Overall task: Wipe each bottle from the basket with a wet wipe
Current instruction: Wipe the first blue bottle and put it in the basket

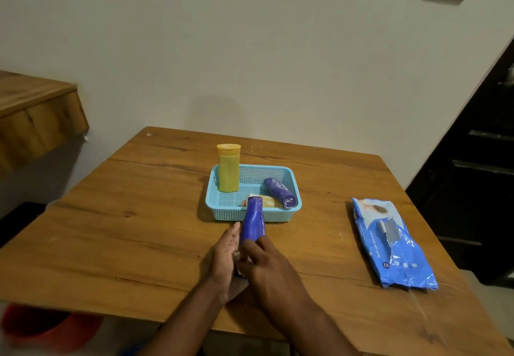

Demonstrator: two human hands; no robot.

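A blue bottle [252, 221] points away from me just in front of the light-blue basket [289, 211]. My left hand [225, 253] holds its lower part from the left side. My right hand [267, 264] is closed around its base, with a bit of white wet wipe [239, 257] showing between the hands. In the basket, a yellow bottle [228, 169] stands upright at the back left. A dark-blue bottle [279, 191] lies on its side at the right. A small yellowish container [268, 201] lies at the front, partly hidden by the held bottle.
A blue pack of wet wipes [392, 244] lies on the wooden table [125, 230] to the right. A wooden shelf [36, 116] juts from the wall at left. A red tub [47, 328] sits below the table's near-left edge. Dark furniture [472, 189] stands at the right.
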